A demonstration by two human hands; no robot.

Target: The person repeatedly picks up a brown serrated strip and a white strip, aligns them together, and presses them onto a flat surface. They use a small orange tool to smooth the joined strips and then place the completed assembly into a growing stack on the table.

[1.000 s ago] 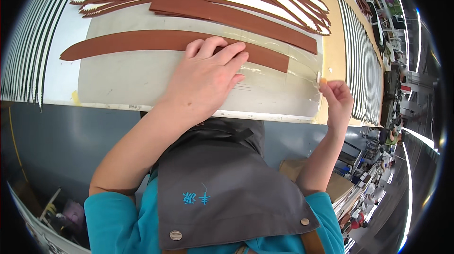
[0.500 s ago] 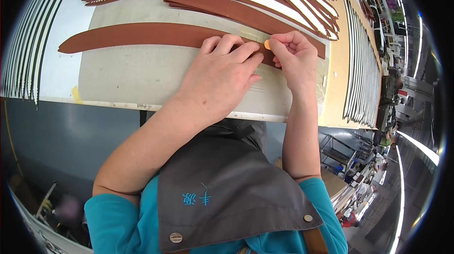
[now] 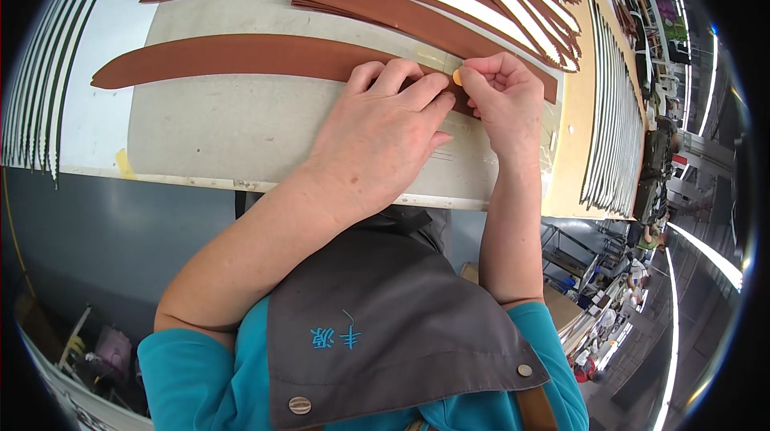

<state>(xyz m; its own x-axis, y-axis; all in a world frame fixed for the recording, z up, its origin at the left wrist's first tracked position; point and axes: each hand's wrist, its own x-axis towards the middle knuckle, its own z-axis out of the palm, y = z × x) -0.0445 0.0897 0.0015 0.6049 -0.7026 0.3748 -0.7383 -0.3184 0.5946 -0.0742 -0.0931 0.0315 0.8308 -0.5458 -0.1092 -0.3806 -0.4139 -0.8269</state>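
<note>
A long brown leather-like strip (image 3: 224, 56) with a tapered left end lies across the grey work surface. My left hand (image 3: 381, 130) rests on its right part, palm down, fingers bent and apart, pressing the strip to the table. Close by on the right, my right hand (image 3: 507, 102) pinches a small orange rounded piece (image 3: 458, 77) between thumb and forefinger, right at the strip. The fingers partly cover that piece, so its full shape is hidden. The strip's right end is mostly behind my right hand.
Beyond the strip lie a stack of folded brown strips (image 3: 361, 8) and several brown-and-white strips with jagged ends (image 3: 473, 4). Dark-edged narrow strips hang in rows at the left (image 3: 48, 70) and right (image 3: 613, 122). Yellow tape (image 3: 124, 163) marks the table's front edge.
</note>
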